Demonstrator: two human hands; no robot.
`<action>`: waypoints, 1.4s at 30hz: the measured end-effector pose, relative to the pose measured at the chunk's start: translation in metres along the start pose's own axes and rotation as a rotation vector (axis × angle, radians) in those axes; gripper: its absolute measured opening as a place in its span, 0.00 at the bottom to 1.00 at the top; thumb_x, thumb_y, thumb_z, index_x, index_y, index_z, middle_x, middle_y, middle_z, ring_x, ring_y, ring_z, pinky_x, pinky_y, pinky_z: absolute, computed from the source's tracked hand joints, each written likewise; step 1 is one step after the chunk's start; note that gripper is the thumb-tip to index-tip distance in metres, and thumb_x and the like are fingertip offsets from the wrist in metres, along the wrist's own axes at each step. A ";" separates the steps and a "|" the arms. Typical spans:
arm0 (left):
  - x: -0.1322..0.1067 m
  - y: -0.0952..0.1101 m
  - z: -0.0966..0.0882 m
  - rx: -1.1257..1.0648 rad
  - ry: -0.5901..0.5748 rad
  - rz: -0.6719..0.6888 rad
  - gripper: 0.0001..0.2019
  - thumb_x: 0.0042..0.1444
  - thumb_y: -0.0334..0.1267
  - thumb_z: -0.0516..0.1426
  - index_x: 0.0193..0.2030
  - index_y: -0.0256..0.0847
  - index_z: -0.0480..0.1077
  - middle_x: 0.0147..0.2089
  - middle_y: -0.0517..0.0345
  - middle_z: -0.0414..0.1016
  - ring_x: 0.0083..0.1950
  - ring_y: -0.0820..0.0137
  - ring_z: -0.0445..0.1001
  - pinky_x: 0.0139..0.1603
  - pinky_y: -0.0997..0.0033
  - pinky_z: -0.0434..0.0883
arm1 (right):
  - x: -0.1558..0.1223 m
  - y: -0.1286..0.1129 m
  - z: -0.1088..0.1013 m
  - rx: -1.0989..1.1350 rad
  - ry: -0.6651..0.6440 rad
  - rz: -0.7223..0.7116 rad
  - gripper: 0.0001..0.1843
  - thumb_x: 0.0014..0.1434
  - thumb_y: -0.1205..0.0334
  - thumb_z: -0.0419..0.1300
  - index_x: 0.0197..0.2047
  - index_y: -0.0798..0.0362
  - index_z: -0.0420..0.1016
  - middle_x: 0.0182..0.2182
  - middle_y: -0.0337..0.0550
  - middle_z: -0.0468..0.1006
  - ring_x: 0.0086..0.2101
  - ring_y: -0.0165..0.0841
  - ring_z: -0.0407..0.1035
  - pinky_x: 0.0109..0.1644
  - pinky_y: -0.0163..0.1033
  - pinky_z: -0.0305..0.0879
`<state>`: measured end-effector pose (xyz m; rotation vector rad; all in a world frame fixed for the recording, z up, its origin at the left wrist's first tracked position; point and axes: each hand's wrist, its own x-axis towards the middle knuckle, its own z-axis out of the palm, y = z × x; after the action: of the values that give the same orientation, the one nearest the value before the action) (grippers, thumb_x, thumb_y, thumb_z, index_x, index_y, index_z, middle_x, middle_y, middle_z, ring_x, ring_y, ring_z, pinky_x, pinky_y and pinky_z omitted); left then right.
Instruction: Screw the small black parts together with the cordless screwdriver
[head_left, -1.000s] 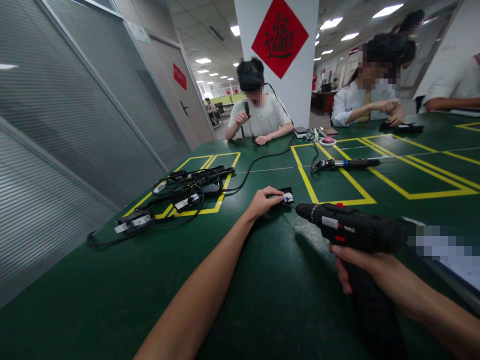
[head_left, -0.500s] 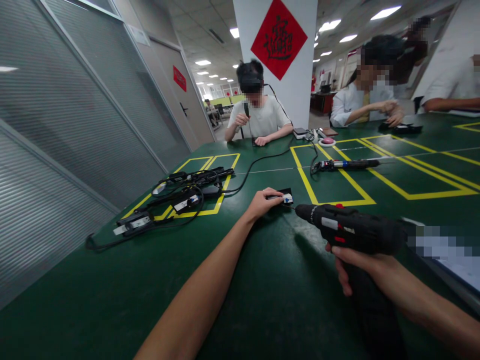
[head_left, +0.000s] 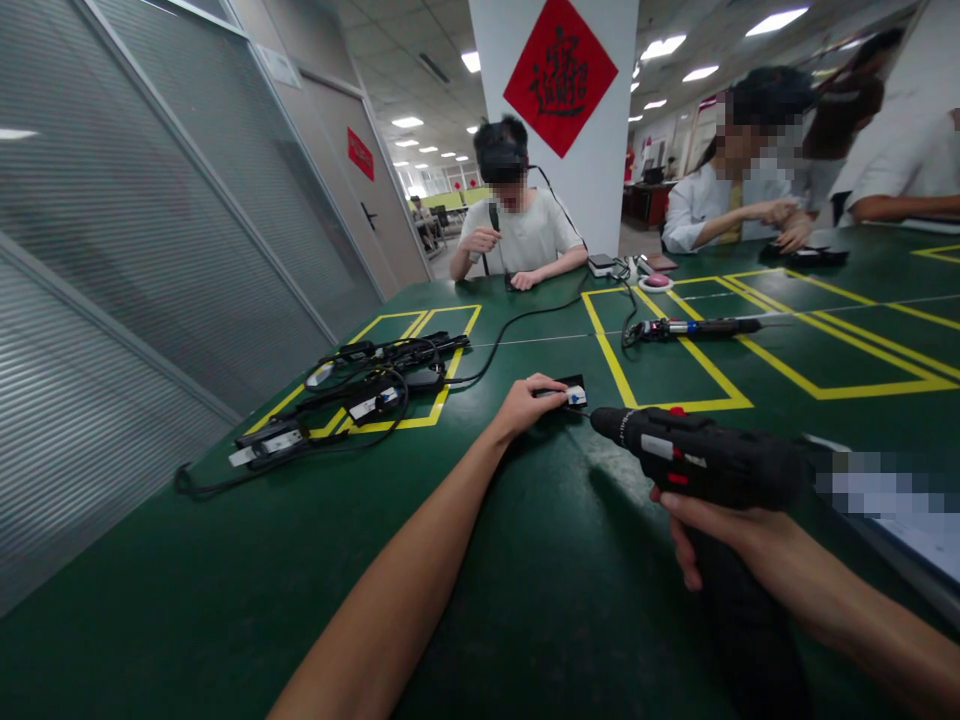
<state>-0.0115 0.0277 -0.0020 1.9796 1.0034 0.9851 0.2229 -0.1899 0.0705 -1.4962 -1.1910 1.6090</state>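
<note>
My right hand (head_left: 720, 525) is wrapped round the grip of a black cordless drill (head_left: 697, 455) with red buttons, held level and pointing left. Its thin bit reaches the near side of a small black piece with a white and blue part (head_left: 575, 396) on top. Whether the bit touches it I cannot tell. My left hand (head_left: 529, 402) is closed on that small piece from the left, pressing it on the green table (head_left: 555, 580). Its fingers hide much of the piece.
Black adapters with cables (head_left: 360, 400) lie in the yellow-taped areas at left. A pen-shaped electric screwdriver (head_left: 697, 328) rests at back right, beyond the drill. A tablet-like device (head_left: 900, 510) lies at right. A co-worker (head_left: 521, 225) sits opposite; another person (head_left: 742, 200) works at far right.
My hands, the drill and the small piece stay almost still. The view has shifted very slightly, and a person in the right background has moved.
</note>
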 end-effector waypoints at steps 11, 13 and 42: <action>0.000 0.000 0.000 -0.005 -0.001 0.007 0.14 0.51 0.43 0.61 0.41 0.40 0.79 0.44 0.52 0.76 0.47 0.66 0.73 0.52 0.66 0.67 | 0.000 0.002 -0.002 0.047 -0.011 -0.003 0.16 0.59 0.46 0.58 0.34 0.51 0.76 0.21 0.36 0.76 0.24 0.32 0.70 0.35 0.41 0.62; 0.000 -0.001 0.000 0.000 0.001 0.008 0.14 0.51 0.43 0.61 0.42 0.40 0.78 0.44 0.52 0.76 0.47 0.66 0.73 0.52 0.65 0.67 | 0.000 0.002 -0.002 0.057 -0.014 -0.006 0.16 0.59 0.47 0.58 0.35 0.51 0.76 0.21 0.36 0.76 0.24 0.32 0.70 0.34 0.41 0.63; 0.000 -0.003 0.000 -0.002 -0.006 0.005 0.14 0.51 0.44 0.61 0.42 0.39 0.78 0.44 0.52 0.76 0.48 0.66 0.72 0.52 0.66 0.66 | 0.001 0.004 -0.003 0.108 -0.021 -0.004 0.16 0.59 0.48 0.59 0.37 0.53 0.77 0.21 0.37 0.76 0.23 0.32 0.70 0.33 0.40 0.64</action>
<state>-0.0125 0.0295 -0.0045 1.9830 0.9940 0.9816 0.2261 -0.1904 0.0666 -1.4116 -1.0996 1.6629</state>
